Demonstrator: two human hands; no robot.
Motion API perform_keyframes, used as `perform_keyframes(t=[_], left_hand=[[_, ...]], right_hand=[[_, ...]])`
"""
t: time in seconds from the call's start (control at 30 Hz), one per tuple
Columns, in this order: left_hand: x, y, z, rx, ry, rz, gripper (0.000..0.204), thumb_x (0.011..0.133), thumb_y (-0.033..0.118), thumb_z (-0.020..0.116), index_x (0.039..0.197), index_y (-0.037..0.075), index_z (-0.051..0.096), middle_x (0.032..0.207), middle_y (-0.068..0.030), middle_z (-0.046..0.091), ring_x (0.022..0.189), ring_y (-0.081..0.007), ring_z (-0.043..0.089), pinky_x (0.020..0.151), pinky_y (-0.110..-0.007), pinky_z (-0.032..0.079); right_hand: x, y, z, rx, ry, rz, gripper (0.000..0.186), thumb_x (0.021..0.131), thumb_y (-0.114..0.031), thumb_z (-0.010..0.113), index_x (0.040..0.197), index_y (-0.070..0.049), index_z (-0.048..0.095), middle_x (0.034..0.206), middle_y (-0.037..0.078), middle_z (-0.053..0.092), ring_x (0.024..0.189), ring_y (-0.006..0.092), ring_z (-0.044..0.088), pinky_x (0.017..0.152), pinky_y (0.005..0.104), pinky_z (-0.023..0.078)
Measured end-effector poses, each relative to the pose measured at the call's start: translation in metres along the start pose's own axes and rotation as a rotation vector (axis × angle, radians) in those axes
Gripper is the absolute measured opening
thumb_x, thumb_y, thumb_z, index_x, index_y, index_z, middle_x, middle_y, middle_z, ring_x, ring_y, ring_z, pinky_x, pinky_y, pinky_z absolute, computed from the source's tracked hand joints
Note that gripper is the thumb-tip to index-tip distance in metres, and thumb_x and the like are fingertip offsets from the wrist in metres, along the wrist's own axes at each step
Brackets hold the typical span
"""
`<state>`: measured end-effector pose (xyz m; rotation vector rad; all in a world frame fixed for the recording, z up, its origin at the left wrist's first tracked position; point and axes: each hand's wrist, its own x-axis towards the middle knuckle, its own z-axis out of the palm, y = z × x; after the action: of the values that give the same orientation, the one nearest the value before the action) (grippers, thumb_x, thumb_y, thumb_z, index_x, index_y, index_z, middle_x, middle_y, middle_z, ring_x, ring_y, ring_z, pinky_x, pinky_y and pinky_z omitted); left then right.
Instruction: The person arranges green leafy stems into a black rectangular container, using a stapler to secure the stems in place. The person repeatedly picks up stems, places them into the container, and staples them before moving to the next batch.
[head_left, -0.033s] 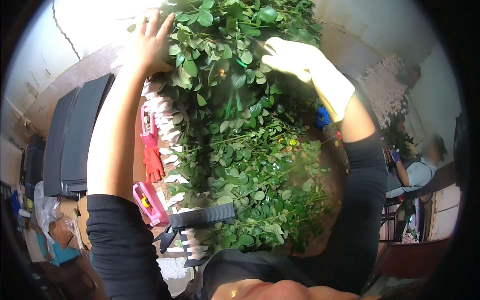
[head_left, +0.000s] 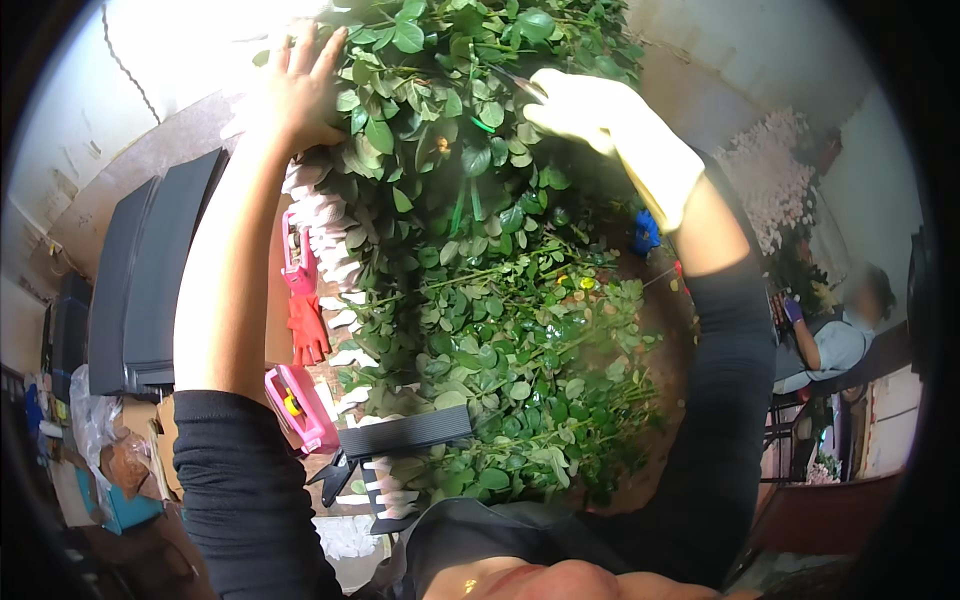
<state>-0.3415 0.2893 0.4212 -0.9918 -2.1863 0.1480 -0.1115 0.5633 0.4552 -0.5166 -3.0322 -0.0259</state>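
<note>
My left hand [head_left: 300, 90] is bare, its fingers spread at the left edge of a big pile of leafy green stems [head_left: 490, 350]. My right hand [head_left: 585, 105] wears a pale yellow glove and is closed over the upper right of the leaves. From its fingers juts a thin dark pointed tool [head_left: 520, 82], partly hidden; its exact kind does not show. Pale flower heads [head_left: 325, 215] line the left side of the pile. Green ties [head_left: 465, 203] run among the leaves below my hands.
Left of the flowers lie two pink tape dispensers [head_left: 303, 408] and a red glove [head_left: 308, 330]. A black ridged strip [head_left: 405, 430] and a black clamp [head_left: 338, 478] sit near me. Dark panels [head_left: 150, 270] stand left. Another person [head_left: 835, 345] sits at the far right near piled pale flowers [head_left: 765, 180].
My right hand has shifted very slightly, and the thin dark tool tip now shows more clearly against the leaves. My left hand stays in place.
</note>
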Motion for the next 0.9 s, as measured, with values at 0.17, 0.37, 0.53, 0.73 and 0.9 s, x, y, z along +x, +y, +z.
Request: perform_keyframes(t=[0.17,0.37,0.53,0.73,0.9], left_hand=[[0.005,0.023,-0.029,0.105,-0.191,-0.030,0.134,0.062,0.059,0.090,0.166,0.025,0.014,0.167,-0.0161,0.025,0.154,-0.0393,0.021,0.126,-0.051,0.025],[0.012,-0.013,0.047,-0.152,0.394,0.176,0.140,0.052,0.051,0.095,0.165,0.032,0.014,0.164,-0.0159,0.028,0.149,-0.0422,0.028,0.115,-0.059,0.040],[-0.013,-0.026,0.010,-0.164,0.033,-0.086,0.106,0.070,0.038,0.082,0.161,0.020,0.031,0.167,-0.0184,0.024,0.153,-0.0459,0.022,0.123,-0.058,0.029],[-0.003,-0.010,-0.018,-0.175,0.045,-0.075,0.118,0.057,0.042,0.089,0.159,0.020,0.035,0.164,-0.0228,0.027,0.151,-0.0479,0.025,0.122,-0.061,0.029],[0.022,0.012,0.018,-0.243,0.025,-0.017,0.121,0.051,0.038,0.092,0.158,0.019,0.038,0.166,-0.0228,0.021,0.151,-0.0500,0.023,0.120,-0.062,0.030]], right_hand=[[0.048,0.028,0.015,0.172,0.180,-0.365,0.033,0.096,-0.044,0.063,0.097,-0.011,0.063,0.083,0.010,0.065,0.077,0.0285,0.064,0.070,0.0402,0.050],[0.101,0.049,0.033,0.432,0.015,-0.463,0.039,0.098,-0.048,0.060,0.099,-0.009,0.064,0.082,0.007,0.068,0.072,0.0214,0.065,0.065,0.0369,0.052],[-0.064,-0.074,-0.027,0.539,-0.343,-0.091,0.043,0.099,-0.050,0.057,0.116,-0.010,0.063,0.082,0.003,0.064,0.062,0.0117,0.059,0.060,0.0286,0.050],[-0.061,-0.040,0.071,-0.013,-0.188,-0.235,0.048,0.101,-0.046,0.053,0.133,-0.011,0.056,0.115,0.016,0.068,0.104,0.0324,0.068,0.090,0.0416,0.053],[-0.014,-0.002,0.134,0.069,-0.099,-0.187,0.046,0.100,-0.046,0.054,0.123,-0.006,0.059,0.117,0.018,0.067,0.111,0.0348,0.066,0.090,0.0439,0.053]])
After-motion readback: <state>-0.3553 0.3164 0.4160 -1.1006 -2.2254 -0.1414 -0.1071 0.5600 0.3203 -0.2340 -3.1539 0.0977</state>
